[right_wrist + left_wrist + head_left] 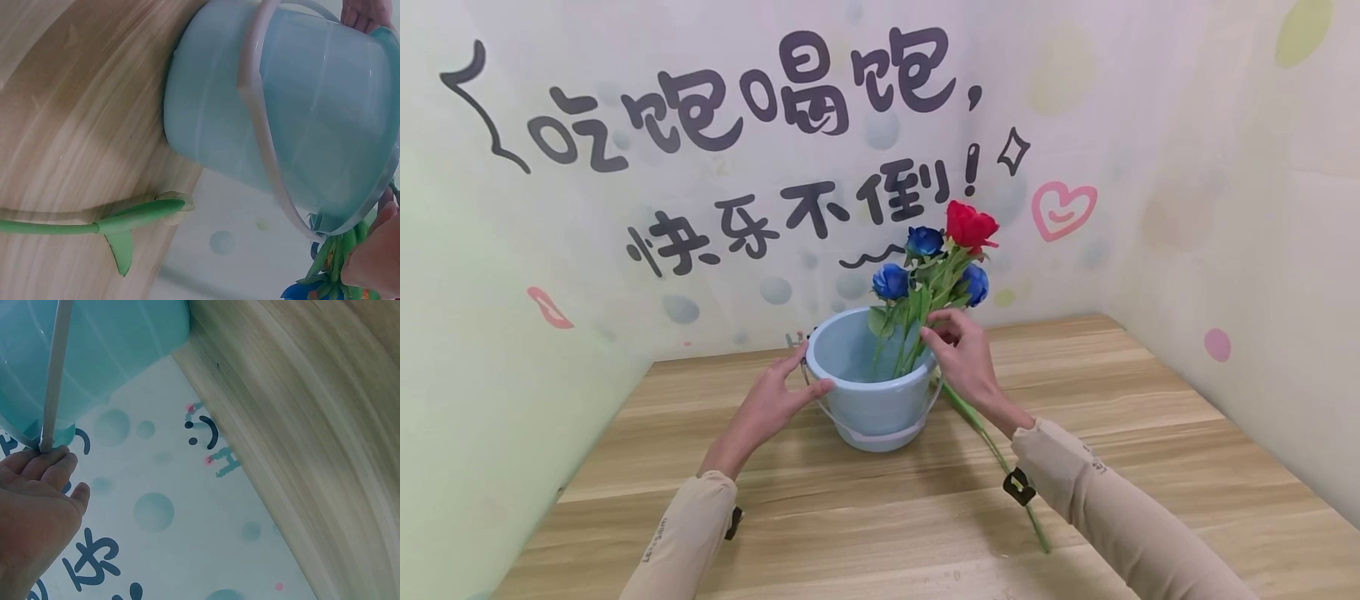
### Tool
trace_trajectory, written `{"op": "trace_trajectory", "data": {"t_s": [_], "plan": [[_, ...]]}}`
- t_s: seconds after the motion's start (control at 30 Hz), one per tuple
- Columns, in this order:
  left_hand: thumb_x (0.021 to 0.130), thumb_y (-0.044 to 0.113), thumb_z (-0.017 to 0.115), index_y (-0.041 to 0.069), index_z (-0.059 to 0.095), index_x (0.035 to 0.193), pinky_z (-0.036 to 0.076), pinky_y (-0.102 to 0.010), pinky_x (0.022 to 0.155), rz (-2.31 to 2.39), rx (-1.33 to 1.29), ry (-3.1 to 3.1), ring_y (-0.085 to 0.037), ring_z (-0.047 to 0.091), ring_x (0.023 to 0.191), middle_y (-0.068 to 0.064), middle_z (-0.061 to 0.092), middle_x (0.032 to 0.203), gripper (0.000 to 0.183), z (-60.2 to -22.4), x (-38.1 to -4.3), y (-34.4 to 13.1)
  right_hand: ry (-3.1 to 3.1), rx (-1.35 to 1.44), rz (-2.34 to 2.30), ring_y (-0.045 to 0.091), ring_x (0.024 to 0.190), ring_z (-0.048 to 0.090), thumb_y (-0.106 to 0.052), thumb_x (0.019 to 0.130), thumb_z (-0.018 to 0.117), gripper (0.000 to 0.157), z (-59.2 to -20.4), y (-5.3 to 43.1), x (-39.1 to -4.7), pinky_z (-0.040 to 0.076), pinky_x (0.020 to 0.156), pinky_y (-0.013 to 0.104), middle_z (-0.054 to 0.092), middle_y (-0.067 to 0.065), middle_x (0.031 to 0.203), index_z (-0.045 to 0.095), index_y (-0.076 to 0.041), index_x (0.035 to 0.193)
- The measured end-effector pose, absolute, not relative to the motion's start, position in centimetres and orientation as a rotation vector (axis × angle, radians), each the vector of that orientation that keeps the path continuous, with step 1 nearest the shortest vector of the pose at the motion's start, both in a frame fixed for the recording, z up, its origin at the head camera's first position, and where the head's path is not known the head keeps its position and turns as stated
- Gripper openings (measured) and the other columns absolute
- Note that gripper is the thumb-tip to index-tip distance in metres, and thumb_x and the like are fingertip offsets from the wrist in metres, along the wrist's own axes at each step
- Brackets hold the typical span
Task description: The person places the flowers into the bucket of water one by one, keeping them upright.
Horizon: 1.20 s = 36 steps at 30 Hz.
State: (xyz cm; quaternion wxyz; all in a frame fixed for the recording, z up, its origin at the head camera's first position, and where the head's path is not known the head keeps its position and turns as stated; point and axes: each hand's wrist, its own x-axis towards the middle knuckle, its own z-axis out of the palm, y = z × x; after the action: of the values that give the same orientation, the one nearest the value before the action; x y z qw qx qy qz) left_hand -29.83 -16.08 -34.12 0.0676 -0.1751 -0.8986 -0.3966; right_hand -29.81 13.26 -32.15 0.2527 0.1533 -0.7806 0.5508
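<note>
A light blue bucket stands upright on the wooden table. My left hand holds its left side, thumb along the front rim and the other fingers at the outer wall beside the handle joint. Stems of a red rose and several blue roses lean against the right side inside the bucket. My right hand is at that rim, thumb and forefinger pinching among the green stems. In the right wrist view, part of this hand shows beside leaves and a blue bloom.
A loose green stem with leaves lies on the table right of the bucket, passing beneath the right forearm. The bucket's pale handle hangs down its front. A printed wall sheet rises behind the table.
</note>
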Motion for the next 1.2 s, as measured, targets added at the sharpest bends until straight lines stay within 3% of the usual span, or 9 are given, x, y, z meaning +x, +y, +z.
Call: {"op": "trace_trajectory", "data": {"t_s": [0.1,0.33,0.63,1.0,1.2], "plan": [[0.095,0.049,0.073,0.005,0.029,0.162,0.026,-0.065,0.117,-1.197,-0.527,-2.710,-0.047,0.027,0.150,-0.026,0.029,0.163,0.091,-34.2,-29.8,-16.1,-2.172,0.394,1.443,0.027,0.082,0.061,-0.002,0.099,0.068,0.018,-32.2,13.3,-29.7,0.047,0.071,0.028,0.072,0.018,0.095,0.067,0.005,0.115],[0.094,0.053,0.072,0.007,0.028,0.163,0.026,-0.064,0.117,-1.188,-0.514,-2.729,-0.045,0.027,0.150,-0.024,0.029,0.164,0.093,-34.3,-29.8,-16.1,-2.354,0.327,1.178,0.033,0.098,0.062,-0.017,0.100,0.067,0.024,-32.0,14.4,-29.4,0.049,0.089,0.049,0.072,0.016,0.099,0.075,0.004,0.109],[0.095,0.053,0.072,0.005,0.028,0.163,0.026,-0.064,0.118,-1.193,-0.522,-2.721,-0.045,0.026,0.151,-0.024,0.028,0.164,0.094,-34.3,-29.9,-16.2,-2.376,0.354,1.164,0.029,0.084,0.064,-0.012,0.101,0.064,0.023,-33.2,16.6,-29.0,0.051,0.070,0.035,0.073,0.016,0.095,0.075,0.006,0.111],[0.095,0.054,0.071,0.006,0.027,0.163,0.026,-0.064,0.118,-1.187,-0.523,-2.728,-0.046,0.026,0.151,-0.023,0.027,0.165,0.095,-34.3,-29.9,-16.1,-2.498,0.279,1.300,0.026,0.086,0.065,-0.015,0.104,0.060,0.026,-35.8,20.4,-28.1,0.052,0.072,0.033,0.073,0.015,0.093,0.071,0.008,0.108],[0.095,0.053,0.071,0.006,0.027,0.163,0.026,-0.063,0.118,-1.195,-0.526,-2.725,-0.044,0.026,0.151,-0.022,0.027,0.165,0.094,-34.2,-29.9,-16.1,-2.644,0.223,1.393,0.038,0.101,0.067,-0.015,0.105,0.058,0.030,-37.0,22.5,-27.5,0.055,0.085,0.046,0.073,0.021,0.100,0.069,0.011,0.114]]}}
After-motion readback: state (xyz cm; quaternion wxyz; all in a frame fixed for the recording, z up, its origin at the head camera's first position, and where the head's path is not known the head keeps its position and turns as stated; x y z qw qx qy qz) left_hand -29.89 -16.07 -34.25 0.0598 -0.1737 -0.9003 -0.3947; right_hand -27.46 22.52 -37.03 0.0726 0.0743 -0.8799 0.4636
